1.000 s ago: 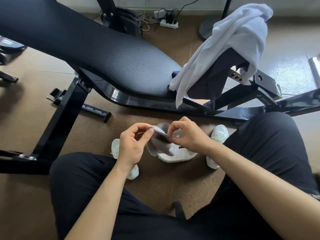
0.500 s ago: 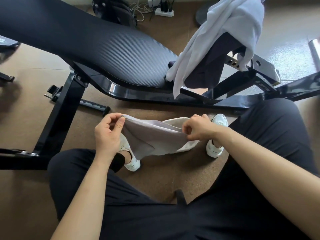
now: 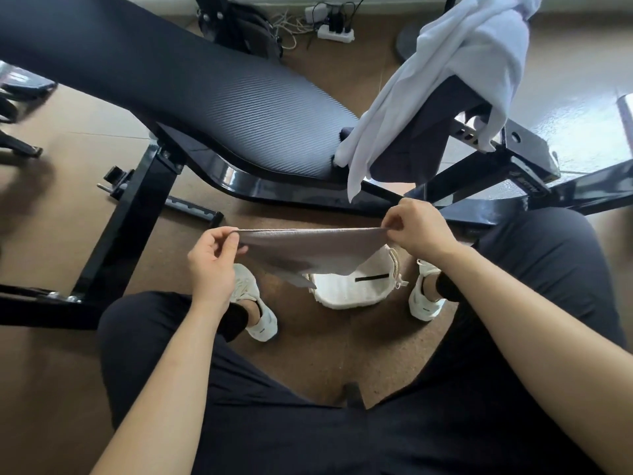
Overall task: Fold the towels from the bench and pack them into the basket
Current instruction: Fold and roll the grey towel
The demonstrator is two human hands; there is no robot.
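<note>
A small grey towel point(image 3: 308, 252) hangs stretched flat between my hands. My left hand point(image 3: 214, 262) pinches its left top corner and my right hand point(image 3: 416, 231) pinches its right top corner. Below it on the floor, between my feet, sits a white woven basket point(image 3: 352, 293), partly hidden by the towel. A white towel point(image 3: 455, 73) is draped over the raised end of the black padded bench point(image 3: 191, 94), with a dark cloth point(image 3: 418, 149) hanging under it.
The bench's black steel frame point(image 3: 130, 231) runs across the floor ahead and to the left. A power strip with cables point(image 3: 334, 30) and a dark bag point(image 3: 246, 32) lie behind the bench. My knees in black trousers flank the basket.
My hands have pulled apart and risen, spreading the bunched grey towel into a flat, taut sheet above the basket.
</note>
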